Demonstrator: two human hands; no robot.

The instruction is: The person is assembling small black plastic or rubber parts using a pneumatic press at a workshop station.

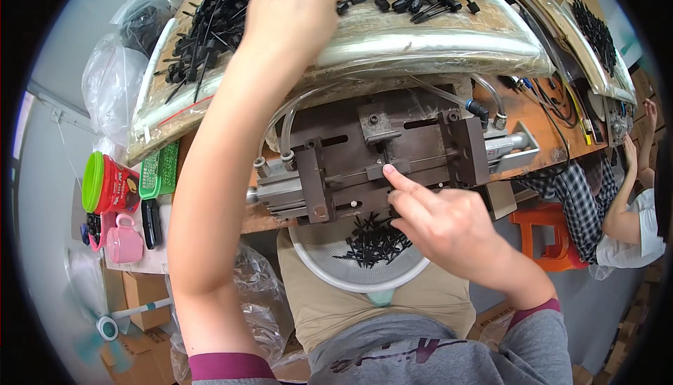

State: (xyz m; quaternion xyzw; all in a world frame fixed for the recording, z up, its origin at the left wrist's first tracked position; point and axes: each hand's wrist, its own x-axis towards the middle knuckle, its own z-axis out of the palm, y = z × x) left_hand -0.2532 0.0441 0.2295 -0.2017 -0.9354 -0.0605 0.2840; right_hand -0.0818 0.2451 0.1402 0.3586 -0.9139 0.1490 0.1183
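1. Black stemmed parts are lying heaped on a film-wrapped tray, likely for easy reach; the left hand is hanging over them, fingers hidden, grip impossible to tell.
2. The right hand is touching a small dark block in the metal fixture with a straight index finger, seemingly steadying it; other fingers are sitting curled, contents unclear.
3. Below, a white mesh basket is holding black sticks, perhaps placed for catching.
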